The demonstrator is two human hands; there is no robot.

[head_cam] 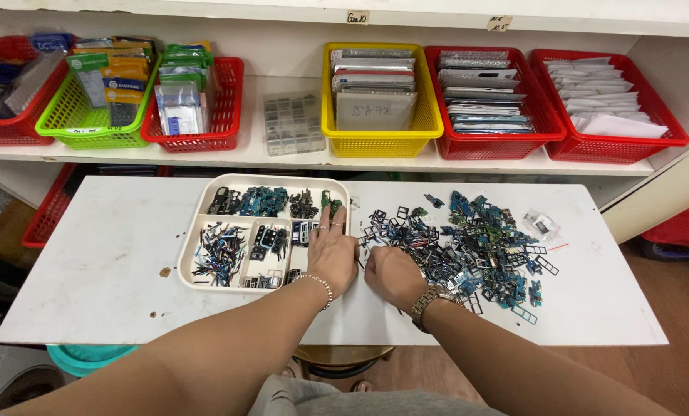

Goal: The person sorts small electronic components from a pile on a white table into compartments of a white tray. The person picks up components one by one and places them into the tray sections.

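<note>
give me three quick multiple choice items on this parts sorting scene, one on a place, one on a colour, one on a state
1. Where does the left hand rest?
A. on the right edge of the divided tray
B. in the yellow basket
C. on the floor

2. What colour is the basket at the middle of the shelf?
A. blue
B. yellow
C. black

3. How is the right hand?
A. raised to the shelf
B. holding a white envelope
C. down on the white table, fingers curled at the edge of the loose parts pile

Answers: 1 A, the palm lies over the tray's right rim. 2 B, its walls are plainly yellow. 3 C, it sits on the table beside the pile.
</note>
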